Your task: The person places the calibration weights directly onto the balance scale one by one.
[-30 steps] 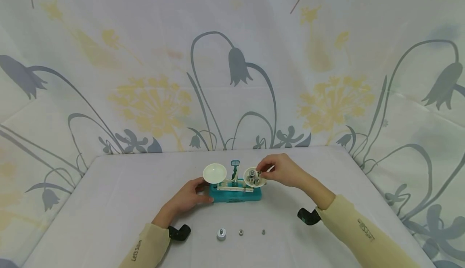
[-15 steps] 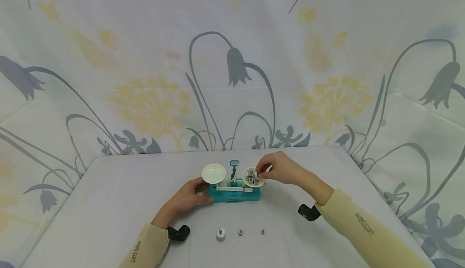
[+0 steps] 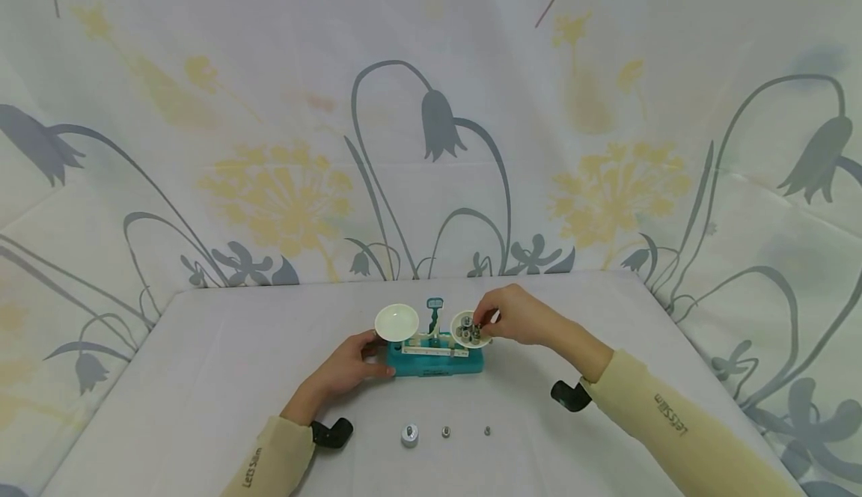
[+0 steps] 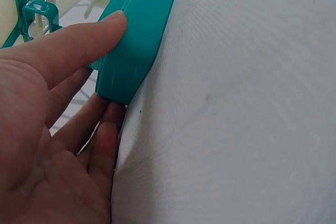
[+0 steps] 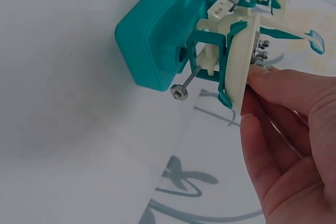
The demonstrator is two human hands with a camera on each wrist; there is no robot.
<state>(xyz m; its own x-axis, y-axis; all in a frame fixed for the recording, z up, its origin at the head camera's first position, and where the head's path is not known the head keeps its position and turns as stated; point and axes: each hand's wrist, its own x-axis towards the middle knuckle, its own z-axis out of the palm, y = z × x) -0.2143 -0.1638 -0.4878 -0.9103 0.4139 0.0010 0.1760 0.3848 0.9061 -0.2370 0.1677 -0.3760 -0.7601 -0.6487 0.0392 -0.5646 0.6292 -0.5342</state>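
A teal balance scale point(image 3: 434, 364) with two cream pans stands on the white-covered table. My left hand point(image 3: 346, 366) holds the left end of its base; in the left wrist view the thumb lies on the front face and the fingers reach around the end. The left pan point(image 3: 396, 322) is bare. Several small metal weights point(image 3: 466, 322) stand in the right pan point(image 3: 456, 337). Over that pan's right edge, my right hand point(image 3: 518, 316) pinches another small weight, mostly hidden by the fingertips. In the right wrist view, thumb and fingers are right at the pan point(image 5: 236, 72).
In front of the scale stand a large metal weight point(image 3: 409, 435), a smaller weight point(image 3: 446, 432) and a tiny one point(image 3: 488, 430), spaced in a row. A pointer frame point(image 3: 435, 305) rises between the pans. Flower-printed cloth hangs behind the table.
My right hand has lowered the pinched weight slightly down and left into the right pan, among the others. My left hand stays on the base.
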